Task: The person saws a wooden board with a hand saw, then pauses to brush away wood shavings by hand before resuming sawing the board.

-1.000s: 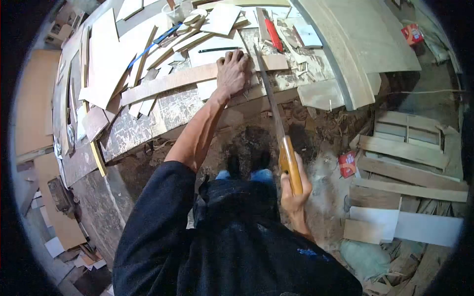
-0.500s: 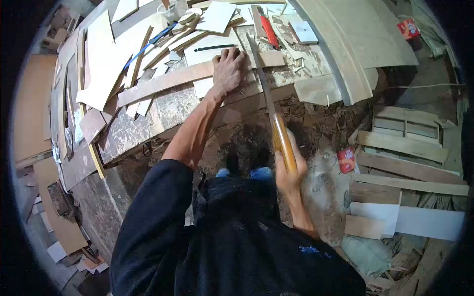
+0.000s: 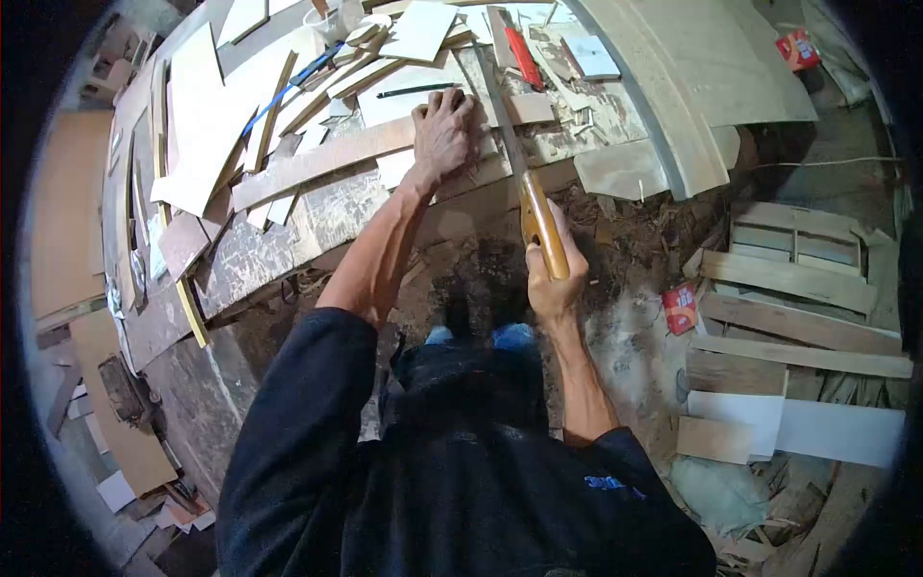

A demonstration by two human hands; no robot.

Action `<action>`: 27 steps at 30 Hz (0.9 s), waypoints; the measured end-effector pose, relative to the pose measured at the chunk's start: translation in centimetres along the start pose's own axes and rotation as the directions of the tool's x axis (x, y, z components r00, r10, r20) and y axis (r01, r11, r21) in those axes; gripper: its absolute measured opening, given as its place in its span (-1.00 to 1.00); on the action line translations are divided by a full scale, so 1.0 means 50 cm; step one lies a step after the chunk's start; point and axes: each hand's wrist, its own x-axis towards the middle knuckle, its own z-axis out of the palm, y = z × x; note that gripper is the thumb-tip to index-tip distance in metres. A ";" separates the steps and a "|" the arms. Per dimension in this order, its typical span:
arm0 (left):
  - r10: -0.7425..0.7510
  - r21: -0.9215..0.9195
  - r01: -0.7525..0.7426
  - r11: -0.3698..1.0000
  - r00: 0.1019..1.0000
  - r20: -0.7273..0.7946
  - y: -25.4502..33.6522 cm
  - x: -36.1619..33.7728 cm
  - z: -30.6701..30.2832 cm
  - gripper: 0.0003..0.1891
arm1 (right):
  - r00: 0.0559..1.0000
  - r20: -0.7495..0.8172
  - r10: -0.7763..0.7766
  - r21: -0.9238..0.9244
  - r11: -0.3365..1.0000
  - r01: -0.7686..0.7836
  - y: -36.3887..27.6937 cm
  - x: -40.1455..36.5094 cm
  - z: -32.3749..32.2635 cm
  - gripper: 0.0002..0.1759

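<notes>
My left hand (image 3: 445,137) presses down on a long thin wooden strip (image 3: 332,156) at the bench's near edge, its fingers bent over the strip. My right hand (image 3: 558,277) is wrapped round the wooden handle of a handsaw (image 3: 545,231). The saw's narrow blade points away from me and crosses the strip just right of my left hand. Whether the teeth have cut into the wood cannot be made out. A black pen-like stick (image 3: 413,90) lies beyond my left fingers. Right of the blade's tip is a red utility knife (image 3: 523,60).
The worn workbench (image 3: 255,240) carries white board offcuts (image 3: 419,33) and a blue-handled tool (image 3: 298,82). A large curved panel (image 3: 663,87) rests at right. Wooden slats (image 3: 784,277) and a red packet (image 3: 679,309) lie on the floor at lower right.
My right hand has pushed the saw forward and away from me, so the handle is now close to the bench edge. My left hand and the strip stay in place.
</notes>
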 end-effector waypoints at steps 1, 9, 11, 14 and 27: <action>-0.006 0.013 0.006 1.000 1.000 -0.001 -0.005 0.007 0.006 -0.44 | 1.000 -0.019 -0.020 0.004 1.000 0.020 0.007 0.008 0.002 -0.38; -0.010 0.009 0.010 1.000 1.000 -0.002 0.007 -0.002 0.003 -0.41 | 1.000 -0.010 0.009 -0.040 0.999 -0.010 -0.007 -0.063 -0.036 -0.40; 0.012 0.048 -0.013 0.999 1.000 0.007 -0.016 -0.001 0.025 -0.40 | 1.000 -0.003 0.015 -0.022 1.000 -0.015 -0.002 -0.015 -0.013 -0.41; 0.014 0.080 -0.013 0.997 1.000 -0.007 -0.017 0.000 0.031 -0.41 | 0.994 0.034 0.103 0.026 0.994 -0.103 -0.032 -0.022 -0.027 -0.40; -0.007 0.031 0.007 0.999 1.000 0.004 -0.003 0.000 0.021 -0.42 | 0.996 0.038 0.076 -0.016 0.997 -0.075 -0.034 -0.082 -0.055 -0.41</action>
